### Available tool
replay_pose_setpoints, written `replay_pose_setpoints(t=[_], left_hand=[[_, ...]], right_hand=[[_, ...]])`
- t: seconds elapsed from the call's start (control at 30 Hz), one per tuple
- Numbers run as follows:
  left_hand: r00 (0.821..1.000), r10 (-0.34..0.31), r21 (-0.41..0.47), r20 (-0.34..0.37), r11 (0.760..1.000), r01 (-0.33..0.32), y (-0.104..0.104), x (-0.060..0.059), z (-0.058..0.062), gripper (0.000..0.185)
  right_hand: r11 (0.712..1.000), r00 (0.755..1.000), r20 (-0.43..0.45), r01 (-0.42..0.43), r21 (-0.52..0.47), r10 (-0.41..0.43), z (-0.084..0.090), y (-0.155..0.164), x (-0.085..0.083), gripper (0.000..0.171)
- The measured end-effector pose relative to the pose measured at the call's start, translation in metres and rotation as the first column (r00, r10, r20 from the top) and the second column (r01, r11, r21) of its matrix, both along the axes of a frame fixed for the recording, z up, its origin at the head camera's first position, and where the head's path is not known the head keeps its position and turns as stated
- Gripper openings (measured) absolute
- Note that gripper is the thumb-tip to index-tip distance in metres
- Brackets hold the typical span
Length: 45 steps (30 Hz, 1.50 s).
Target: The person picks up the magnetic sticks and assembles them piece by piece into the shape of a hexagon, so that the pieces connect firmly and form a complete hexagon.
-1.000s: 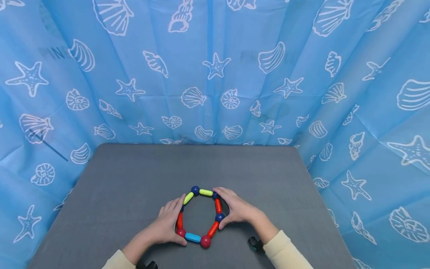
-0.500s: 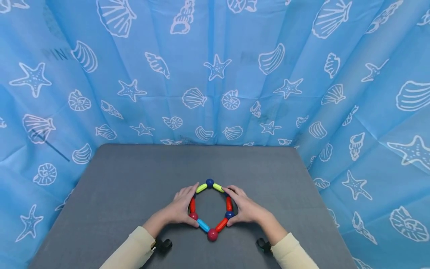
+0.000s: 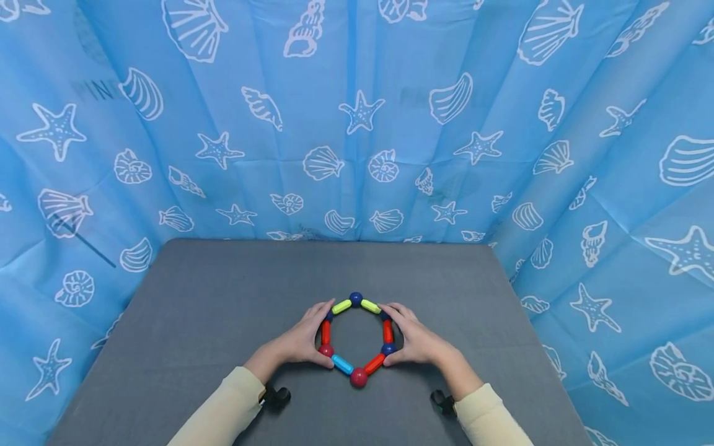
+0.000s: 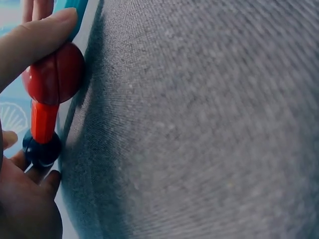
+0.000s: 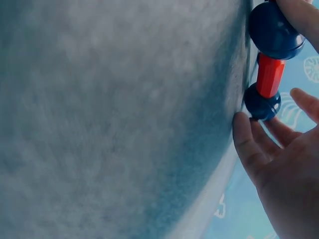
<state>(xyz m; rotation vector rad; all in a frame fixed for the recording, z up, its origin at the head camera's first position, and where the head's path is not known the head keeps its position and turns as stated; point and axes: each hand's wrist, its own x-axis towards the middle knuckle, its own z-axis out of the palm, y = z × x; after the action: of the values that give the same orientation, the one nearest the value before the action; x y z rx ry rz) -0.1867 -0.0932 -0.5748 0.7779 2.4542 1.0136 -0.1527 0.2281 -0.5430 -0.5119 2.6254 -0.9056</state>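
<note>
Cupping the ring of rods and balls [image 3: 356,337] from either side, the person kept it flat on the grey table [image 3: 195,322], and I took that bracing to be the reason it held its six-sided outline rather than folding at the joints. The left hand [image 3: 304,341] lay against the ring's left side, thumb on the red ball [image 3: 326,350] at the lower left corner and fingers reaching up to the dark blue ball [image 4: 42,149] above it; its fingers were gently bent around that edge, pressing rather than clasping. The right hand [image 3: 415,339] mirrored it on the ring's right side, thumb by the lower blue ball [image 3: 388,349] and fingertips [image 5: 242,130] near the upper one, likewise loosely curved and bearing inward. Whether either hand truly gripped a piece, I could not tell; both looked like open palms steadying the shape.

Counting round the ring: six rods, namely two yellow-green ones [image 3: 341,306] on the far side, three red ones [image 3: 326,332] on the sides and near right, and one light blue [image 3: 343,364] on the near left. Six balls joined them: four dark blue, including the one at the far tip [image 3: 355,299], and two red, the larger [image 3: 359,377] at the near tip. Behind the ring hung a blue curtain [image 3: 357,124] printed with shells and starfish. Cream sleeves [image 3: 223,409] covered both forearms.
</note>
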Motion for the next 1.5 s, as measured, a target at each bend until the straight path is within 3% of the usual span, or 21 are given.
replay_pose_setpoints(t=[0.57, 1.1, 1.27, 1.5], left_hand=[[0.999, 0.007, 0.082, 0.038, 0.997, -0.01, -0.0029, -0.0058, -0.0051, 0.137], [1.0, -0.008, 0.035, 0.014, 0.999, 0.007, -0.0016, -0.0089, -0.0052, 0.136], [1.0, 0.003, -0.037, 0.006, 0.999, -0.002, -0.0048, -0.0075, -0.0021, 0.141], [1.0, 0.026, -0.06, -0.007, 0.998, -0.027, -0.0053, -0.0057, -0.0005, 0.131]], right_hand=[[1.0, 1.0, -0.015, -0.012, -0.02, 0.012, -0.007, 0.0046, -0.0104, 0.11], [0.999, 1.0, 0.008, 0.024, -0.022, -0.024, -0.0042, 0.0066, -0.0111, 0.121], [1.0, 1.0, 0.024, 0.017, -0.004, -0.017, -0.0034, 0.0085, -0.0102, 0.129], [1.0, 0.999, 0.04, 0.027, 0.009, -0.027, -0.0037, 0.0104, -0.0102, 0.123]])
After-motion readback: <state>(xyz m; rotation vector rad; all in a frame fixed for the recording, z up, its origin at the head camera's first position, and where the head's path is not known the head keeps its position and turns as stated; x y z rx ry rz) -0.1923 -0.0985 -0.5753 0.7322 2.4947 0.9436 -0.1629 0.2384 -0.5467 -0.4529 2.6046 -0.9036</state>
